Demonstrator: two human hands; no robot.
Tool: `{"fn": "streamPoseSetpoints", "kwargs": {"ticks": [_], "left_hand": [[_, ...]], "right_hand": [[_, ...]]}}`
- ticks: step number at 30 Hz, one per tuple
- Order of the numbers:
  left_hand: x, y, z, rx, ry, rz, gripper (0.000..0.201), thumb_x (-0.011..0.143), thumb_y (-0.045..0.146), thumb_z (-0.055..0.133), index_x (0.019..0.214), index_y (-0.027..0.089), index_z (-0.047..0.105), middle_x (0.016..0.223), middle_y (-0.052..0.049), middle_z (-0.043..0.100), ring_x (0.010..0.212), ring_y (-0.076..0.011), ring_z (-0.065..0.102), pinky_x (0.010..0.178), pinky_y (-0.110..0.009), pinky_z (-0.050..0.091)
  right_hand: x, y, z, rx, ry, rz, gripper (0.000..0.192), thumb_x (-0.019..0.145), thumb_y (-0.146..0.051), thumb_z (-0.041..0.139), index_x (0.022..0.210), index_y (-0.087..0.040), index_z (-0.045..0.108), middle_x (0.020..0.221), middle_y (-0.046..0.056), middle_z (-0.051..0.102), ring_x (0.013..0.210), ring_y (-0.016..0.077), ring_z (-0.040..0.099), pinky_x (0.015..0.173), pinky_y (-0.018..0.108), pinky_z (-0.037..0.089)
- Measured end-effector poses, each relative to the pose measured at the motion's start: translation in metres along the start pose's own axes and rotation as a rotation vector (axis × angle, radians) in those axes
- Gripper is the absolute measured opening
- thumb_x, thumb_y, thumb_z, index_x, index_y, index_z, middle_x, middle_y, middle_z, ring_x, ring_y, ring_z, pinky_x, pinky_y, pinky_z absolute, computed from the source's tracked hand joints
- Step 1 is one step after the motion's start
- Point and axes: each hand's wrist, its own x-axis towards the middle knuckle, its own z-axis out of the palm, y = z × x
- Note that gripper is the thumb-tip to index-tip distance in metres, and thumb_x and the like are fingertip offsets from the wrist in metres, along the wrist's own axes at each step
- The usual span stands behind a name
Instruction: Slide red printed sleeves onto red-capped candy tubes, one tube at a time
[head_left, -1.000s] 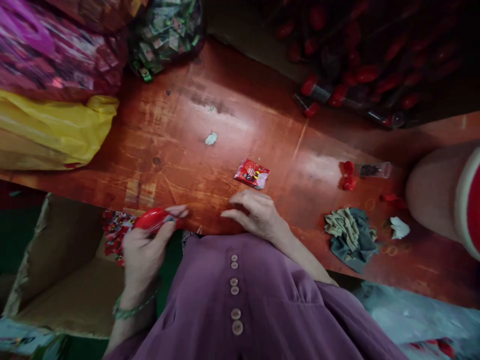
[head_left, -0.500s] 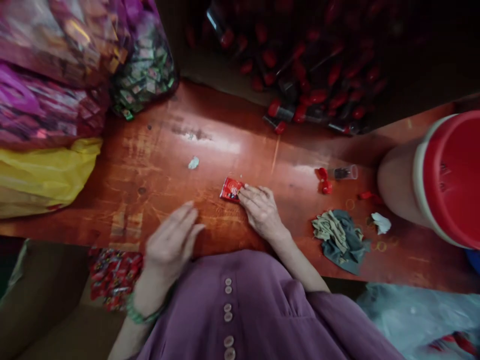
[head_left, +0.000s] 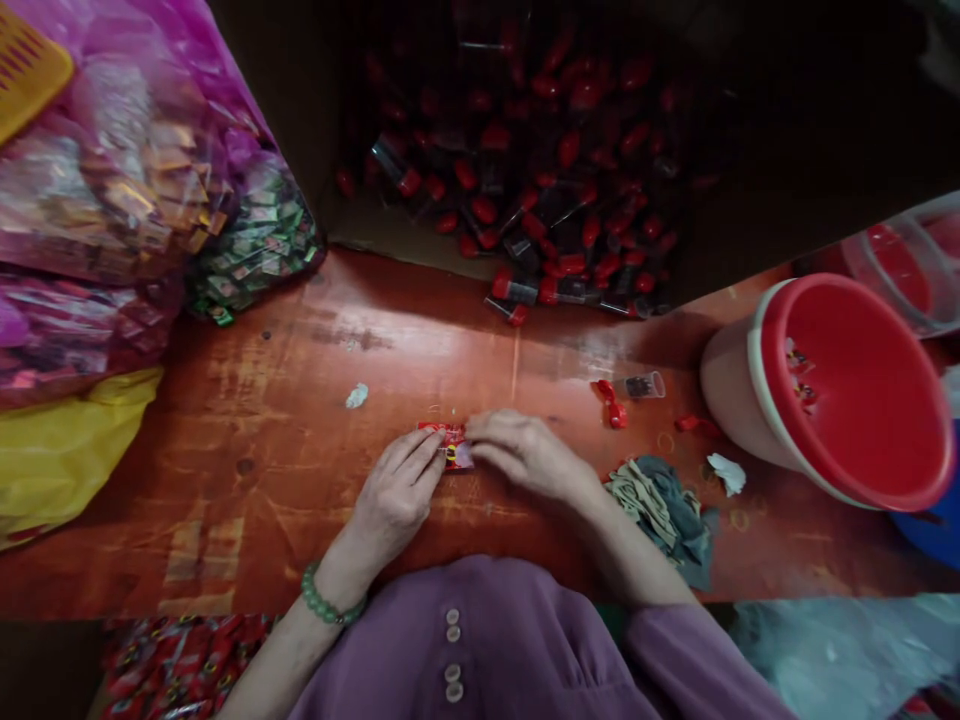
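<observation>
Lying flat near the middle of a worn red-brown counter (head_left: 300, 400), one small red sachet (head_left: 450, 445) is pinched from both sides. The left hand (head_left: 394, 495) has its fingertips pressed on the sachet's left edge, and the right hand (head_left: 525, 455) covers its right edge; each grip is closed lightly on the packet, not clenched. A green bead bracelet (head_left: 324, 600) is worn on the left wrist, and a purple buttoned garment (head_left: 480, 650) is seen below.

Behind the hands, an open cardboard box (head_left: 375, 235) is filled with many small tubes with red caps (head_left: 555, 200), too many to count. One more clear tube (head_left: 643, 385) is laid on the counter just right of the hands, uncapped, with red caps (head_left: 609, 400) beside it. At the right, one round tub with a red inside (head_left: 847, 400) is tipped toward the viewer, and a few small red items are seen against its wall. Above it, part of a clear tub (head_left: 911, 260) is visible.

At the left, clear pink bags (head_left: 112, 180) are stuffed with wrapped sachets, one cluster being green (head_left: 251, 255), and one yellow bag (head_left: 67, 450) is placed below them. A heap of red sachets (head_left: 180, 665) is seen under the counter's near edge. One crumpled cloth (head_left: 664, 505) and two small white scraps (head_left: 357, 396) are also laid on the counter.
</observation>
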Motion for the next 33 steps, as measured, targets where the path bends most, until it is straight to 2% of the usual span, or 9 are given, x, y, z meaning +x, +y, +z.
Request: {"fn": "streamPoseSetpoints", "kwargs": {"ticks": [2,5,8,10,16,20,25,29,33], "left_hand": [[0.005,0.001,0.000,0.000,0.050,-0.016,0.023,0.091,0.006,0.054,0.101,0.016,0.072,0.104,-0.012,0.076,0.098,-0.0240,0.069,0.085,-0.039,0.059],[0.012,0.002,0.000,-0.028,0.064,-0.038,0.015,0.092,0.009,0.057,0.087,0.016,0.069,0.087,-0.009,0.074,0.075,-0.0180,0.063,0.069,-0.031,0.056],[0.015,0.001,-0.002,-0.062,0.055,-0.058,0.010,0.093,0.015,0.060,0.086,0.014,0.068,0.085,-0.008,0.072,0.072,-0.0166,0.061,0.067,-0.028,0.054],[0.016,0.001,-0.003,-0.070,0.035,-0.066,0.010,0.093,0.021,0.062,0.089,0.014,0.068,0.086,-0.009,0.072,0.073,-0.0170,0.061,0.069,-0.029,0.054],[0.022,0.004,-0.008,-0.065,-0.028,-0.110,0.015,0.096,0.022,0.056,0.094,0.015,0.070,0.089,-0.008,0.071,0.075,-0.0168,0.061,0.071,-0.030,0.055],[0.023,0.007,-0.007,-0.083,-0.052,-0.156,0.017,0.097,0.016,0.052,0.100,0.015,0.069,0.092,-0.008,0.071,0.081,-0.0186,0.062,0.076,-0.032,0.055],[0.021,0.006,-0.005,0.035,-0.012,-0.138,0.023,0.092,0.007,0.049,0.094,0.017,0.069,0.082,-0.007,0.069,0.076,-0.0199,0.058,0.073,-0.033,0.050],[0.020,0.006,-0.001,0.036,-0.005,-0.122,0.024,0.090,0.005,0.051,0.079,0.018,0.069,0.076,-0.007,0.067,0.072,-0.0196,0.056,0.071,-0.034,0.047],[0.024,0.006,-0.003,-0.039,-0.061,-0.153,0.022,0.095,0.015,0.054,0.079,0.017,0.069,0.078,-0.006,0.069,0.073,-0.0184,0.056,0.070,-0.031,0.048]], "right_hand": [[0.022,0.023,-0.025,-0.133,0.148,0.094,0.020,0.097,-0.024,0.054,0.103,-0.021,0.073,0.097,0.008,0.077,0.091,0.0211,0.070,0.085,0.039,0.057],[0.064,0.063,-0.051,-0.381,0.325,0.299,0.021,0.093,-0.017,0.056,0.107,-0.018,0.072,0.107,0.012,0.074,0.101,0.0275,0.065,0.095,0.048,0.052],[0.097,0.096,-0.060,-0.519,0.331,0.416,0.030,0.087,-0.012,0.060,0.116,-0.012,0.069,0.118,0.018,0.069,0.111,0.0342,0.060,0.100,0.054,0.047],[0.108,0.109,-0.060,-0.575,0.337,0.425,0.033,0.085,-0.015,0.063,0.117,-0.009,0.068,0.117,0.021,0.067,0.113,0.0382,0.057,0.098,0.058,0.046],[0.107,0.113,-0.056,-0.613,0.374,0.371,0.033,0.085,-0.028,0.067,0.114,-0.013,0.068,0.112,0.018,0.064,0.109,0.0372,0.056,0.091,0.056,0.049],[0.092,0.099,-0.054,-0.410,0.391,0.321,0.035,0.087,-0.027,0.065,0.121,-0.019,0.066,0.117,0.013,0.065,0.103,0.0284,0.063,0.093,0.045,0.052],[0.061,0.080,-0.041,0.126,0.476,0.241,0.048,0.084,-0.038,0.071,0.129,-0.022,0.063,0.116,0.008,0.068,0.104,0.0223,0.064,0.100,0.044,0.050],[0.035,0.065,-0.021,0.646,0.461,0.356,0.054,0.081,-0.047,0.074,0.131,-0.032,0.060,0.101,0.000,0.070,0.071,0.0130,0.063,0.069,0.032,0.057],[0.017,0.056,-0.006,0.882,0.447,0.429,0.053,0.079,-0.045,0.076,0.129,-0.036,0.059,0.094,-0.003,0.067,0.058,0.0088,0.057,0.050,0.023,0.049]]}}
